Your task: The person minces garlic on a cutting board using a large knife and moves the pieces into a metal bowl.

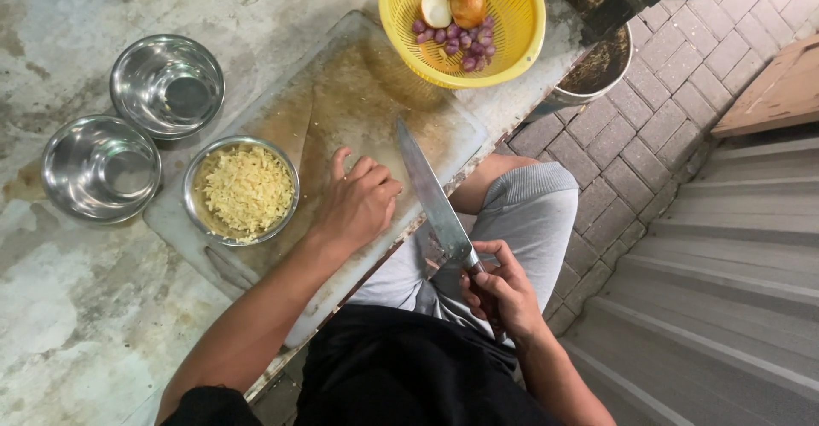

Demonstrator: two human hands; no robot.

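Observation:
My left hand [358,202] rests on a worn cutting board [358,93], fingers loosely curled, holding nothing visible. It lies just right of a steel bowl of chopped pale-yellow pieces [246,190]. My right hand [503,288] grips the dark handle of a large kitchen knife [431,191], whose blade points up and away over the board's right edge. A yellow plastic colander [512,25] at the board's far end holds an onion, a peeled half and several small purple shallots.
Two empty steel bowls [167,85] [101,168] stand on the stained concrete table, left of the board. A dirty metal pot [597,59] sits beyond the table edge over brick paving. Concrete steps run down at right. My knees are under the table edge.

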